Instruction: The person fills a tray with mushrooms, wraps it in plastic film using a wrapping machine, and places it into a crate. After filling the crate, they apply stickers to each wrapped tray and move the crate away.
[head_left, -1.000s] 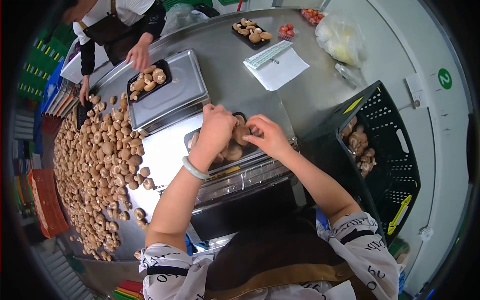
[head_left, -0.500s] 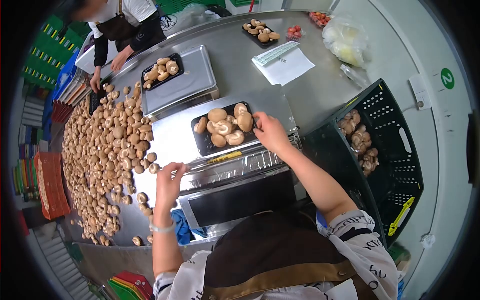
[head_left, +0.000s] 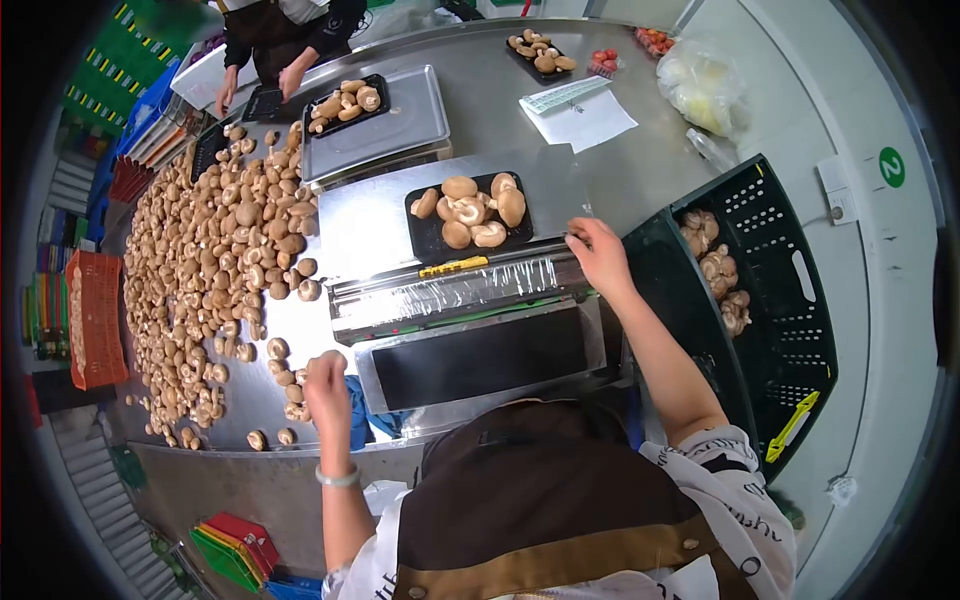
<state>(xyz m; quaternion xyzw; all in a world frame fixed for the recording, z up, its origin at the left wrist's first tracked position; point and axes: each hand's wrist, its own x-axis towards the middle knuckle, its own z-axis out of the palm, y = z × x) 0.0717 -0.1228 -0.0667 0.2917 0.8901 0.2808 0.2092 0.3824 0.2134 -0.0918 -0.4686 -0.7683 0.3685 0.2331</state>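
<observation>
A black tray of brown mushrooms (head_left: 468, 212) rests on the metal top of a film wrapper, just behind its roll of clear film (head_left: 460, 287). My right hand (head_left: 603, 258) is at the right end of the wrapper, fingers bent and somewhat apart, with nothing visible in them. Over the left front of the bench is my left hand (head_left: 326, 390), left of the wrapper's dark front panel (head_left: 480, 352). Its fingers are curled together, and I cannot see whether they hold anything. Loose mushrooms (head_left: 280, 350) lie beside it.
A big mushroom pile (head_left: 215, 260) covers the bench's left side. Behind the wrapper, a scale (head_left: 420, 115) bears another filled tray (head_left: 347, 104). A co-worker's hands (head_left: 292, 78) handle a black tray. At right stands a dark green crate (head_left: 790, 290) with bagged mushrooms (head_left: 718, 268).
My right hand has left the mushroom tray's side and moved right. My left hand has drawn down from the wrapper's left end, its fingers curling. The co-worker's hands have shifted at the black tray.
</observation>
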